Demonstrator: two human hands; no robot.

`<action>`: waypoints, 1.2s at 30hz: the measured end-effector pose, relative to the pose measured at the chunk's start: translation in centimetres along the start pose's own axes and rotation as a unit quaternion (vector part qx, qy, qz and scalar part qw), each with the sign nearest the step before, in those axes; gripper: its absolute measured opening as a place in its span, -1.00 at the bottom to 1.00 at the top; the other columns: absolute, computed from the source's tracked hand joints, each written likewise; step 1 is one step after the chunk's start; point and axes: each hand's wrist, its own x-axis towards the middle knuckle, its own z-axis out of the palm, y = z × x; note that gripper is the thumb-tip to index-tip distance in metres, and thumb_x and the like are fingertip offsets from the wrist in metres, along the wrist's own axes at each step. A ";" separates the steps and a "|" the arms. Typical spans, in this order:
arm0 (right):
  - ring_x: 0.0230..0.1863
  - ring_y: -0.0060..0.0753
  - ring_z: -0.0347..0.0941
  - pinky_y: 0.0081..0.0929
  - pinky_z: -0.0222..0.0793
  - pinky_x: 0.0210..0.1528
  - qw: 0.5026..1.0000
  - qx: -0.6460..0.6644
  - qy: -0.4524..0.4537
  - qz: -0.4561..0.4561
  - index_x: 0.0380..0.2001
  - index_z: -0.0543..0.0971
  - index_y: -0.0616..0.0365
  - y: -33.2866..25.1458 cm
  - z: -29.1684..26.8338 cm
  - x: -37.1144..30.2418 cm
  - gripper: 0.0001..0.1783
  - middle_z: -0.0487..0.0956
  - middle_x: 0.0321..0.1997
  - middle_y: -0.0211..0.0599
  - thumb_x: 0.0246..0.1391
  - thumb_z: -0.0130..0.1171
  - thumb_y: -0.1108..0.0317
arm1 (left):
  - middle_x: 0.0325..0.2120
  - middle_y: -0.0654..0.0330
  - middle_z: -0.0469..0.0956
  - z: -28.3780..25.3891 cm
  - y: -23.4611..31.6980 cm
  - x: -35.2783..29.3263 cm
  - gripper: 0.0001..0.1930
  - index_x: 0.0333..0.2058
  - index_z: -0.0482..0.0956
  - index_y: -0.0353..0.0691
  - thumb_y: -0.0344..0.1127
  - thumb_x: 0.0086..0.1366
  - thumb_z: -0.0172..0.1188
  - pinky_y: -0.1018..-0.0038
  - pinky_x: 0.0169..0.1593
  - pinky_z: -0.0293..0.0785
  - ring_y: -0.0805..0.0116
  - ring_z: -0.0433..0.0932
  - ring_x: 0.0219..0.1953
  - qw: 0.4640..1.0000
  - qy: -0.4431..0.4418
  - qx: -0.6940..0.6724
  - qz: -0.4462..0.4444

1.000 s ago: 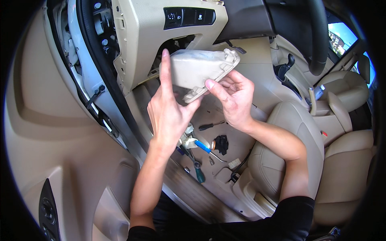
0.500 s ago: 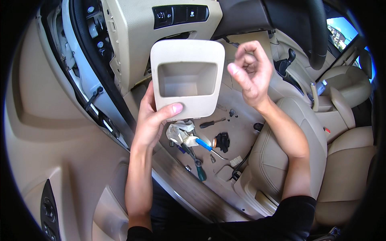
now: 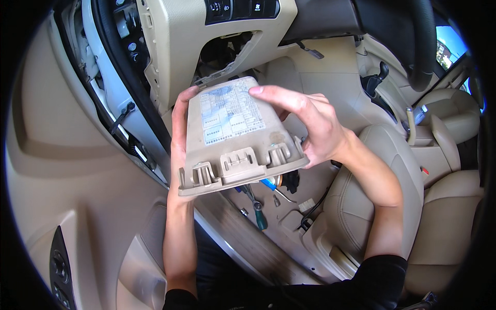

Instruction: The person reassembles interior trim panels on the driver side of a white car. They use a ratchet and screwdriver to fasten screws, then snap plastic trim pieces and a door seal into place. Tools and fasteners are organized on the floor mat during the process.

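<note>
Both hands hold a beige bin (image 3: 245,140) in front of the dash (image 3: 178,31), its label-bearing face turned up toward the camera and its clip edge nearest the body. The left hand (image 3: 179,132) is wrapped along the bin's left side, fingers reaching up to its far left corner; the right hand (image 3: 320,121) grips the right side, spread around the edge, with one digit lying at the upper right of the printed label (image 3: 231,111). Three moulded clips (image 3: 237,161) stand along the near rim, which slants slightly up to the right. Just beyond the bin, the dash has an open hole (image 3: 222,51) with dark space inside, below a row of black switches (image 3: 243,8). On the floor (image 3: 284,213), partly hidden by the bin, lie a green-handled ratchet (image 3: 261,219), a blue-handled pick (image 3: 268,183) with a bent tip, and a black part (image 3: 291,182) too covered to make out. The seat (image 3: 377,170) is beside the right forearm, the door panel (image 3: 93,170) on the left, and the steering wheel (image 3: 423,51) up at the right.
</note>
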 end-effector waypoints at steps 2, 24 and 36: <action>-0.25 -0.25 0.71 -0.40 0.69 -0.25 1.000 0.006 -0.005 0.014 0.44 0.40 0.19 0.1 0.3 0.1 0.11 0.69 0.14 -0.06 -0.26 0.67 0.27 | 0.33 0.06 0.42 0.0 0.2 -0.2 0.08 0.53 0.13 -0.02 -0.21 0.12 0.60 0.20 0.42 0.45 0.14 0.48 0.36 1.000 -0.007 0.005 0.025; -0.27 -0.23 0.75 -0.46 0.68 -0.45 0.708 0.339 -0.243 0.569 -0.06 0.65 0.40 -1.5 1.0 0.6 -0.07 0.71 -0.27 0.10 0.43 -0.08 -0.45 | 0.03 -0.08 0.62 1.3 6.0 -6.1 -0.18 0.30 0.28 -0.45 -0.30 0.17 0.53 0.30 0.22 0.55 0.22 0.63 0.09 0.982 0.133 0.084 -0.106; -0.04 -0.16 0.62 -0.34 0.52 0.05 0.975 0.060 -0.090 0.195 0.23 0.53 0.45 -6.3 0.2 1.5 -0.32 0.64 0.01 -0.03 0.07 0.43 0.33 | 0.06 -0.24 0.66 4.4 5.9 -8.2 -0.03 0.38 0.25 -0.50 -0.29 0.05 0.54 0.29 0.15 0.66 0.01 0.76 0.04 0.917 0.151 0.358 0.091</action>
